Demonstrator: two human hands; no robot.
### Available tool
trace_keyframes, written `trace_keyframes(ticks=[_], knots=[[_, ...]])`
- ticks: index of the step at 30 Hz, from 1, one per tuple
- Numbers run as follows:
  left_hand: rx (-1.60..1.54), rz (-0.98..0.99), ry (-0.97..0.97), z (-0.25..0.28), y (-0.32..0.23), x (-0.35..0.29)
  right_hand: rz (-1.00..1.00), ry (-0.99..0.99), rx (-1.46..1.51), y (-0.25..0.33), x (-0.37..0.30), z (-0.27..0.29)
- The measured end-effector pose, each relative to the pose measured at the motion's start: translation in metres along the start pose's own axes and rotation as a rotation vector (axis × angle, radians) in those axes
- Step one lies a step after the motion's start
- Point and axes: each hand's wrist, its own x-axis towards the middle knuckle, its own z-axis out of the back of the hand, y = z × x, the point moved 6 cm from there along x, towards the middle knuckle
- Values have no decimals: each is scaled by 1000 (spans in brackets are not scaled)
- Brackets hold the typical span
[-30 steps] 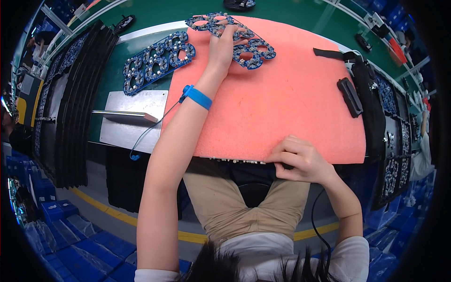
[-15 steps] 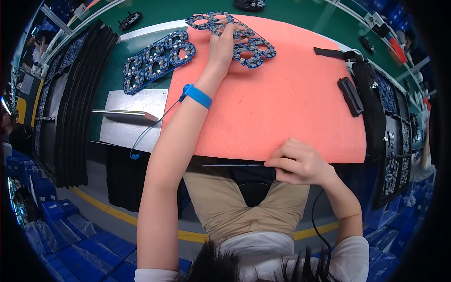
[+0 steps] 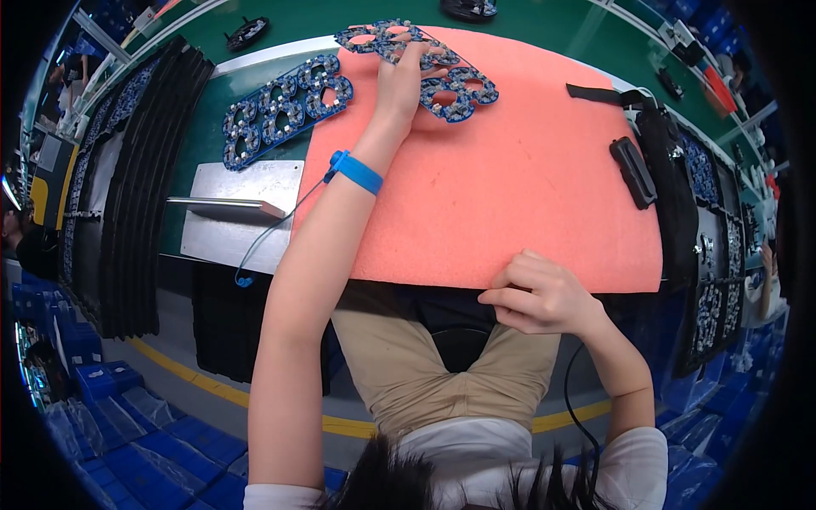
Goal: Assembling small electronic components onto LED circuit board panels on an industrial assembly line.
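Note:
My left hand reaches to the far side of the pink foam mat. It grips a blue circuit board panel with rounded cut-outs and small components, its fingers over the middle. A second such circuit board panel lies on the green table, left of the mat. My right hand is closed at the mat's near edge, thumb and fingers pressed together. Whatever it pinches is not visible now. A blue wrist strap with a cord circles my left wrist.
A metal plate with an upright fin stands left of the mat. Stacked black trays hold boards at far left; another black tray is at right. A black oblong block lies on the mat's right side. Black parts sit on the green surface beyond.
The thin dark strip that stuck out leftward from my right fingers no longer shows. The black parts at the back have shifted slightly rightward. Both hands are almost unmoved.

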Motion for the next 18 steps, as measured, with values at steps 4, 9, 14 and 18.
trace_keyframes(ticks=[4,9,14,18], knots=[[-23,53,1,-8,-8,-4,-3,-13,26,1,3,6],[-91,324,233,-37,-20,-34,-170,-159,280,-13,0,19],[-157,509,394,-47,-15,-55,-437,-155,-279,-32,-6,37],[-123,511,350,-45,-24,-60,-452,-17,-387,-27,-6,28]])
